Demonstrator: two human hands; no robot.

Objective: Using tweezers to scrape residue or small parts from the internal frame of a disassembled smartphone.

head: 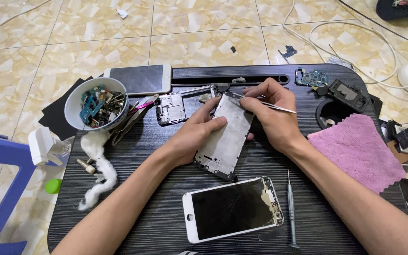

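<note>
Left hand (195,137) grips the bare phone frame (225,137) at tabletop (166,208) centre; right hand (270,115) pinches tweezers (279,108) at its twelve o'clock edge. Risk: tips slipping, gouging the frame. Cracked screen (232,208) at six o'clock lies beneath the forearms.

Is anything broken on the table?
Yes. The white phone screen lying near the front edge has cracked glass, with lines across the black part and chipped bits at its right end. Cotton wool trails messily beside the bowl.
</note>
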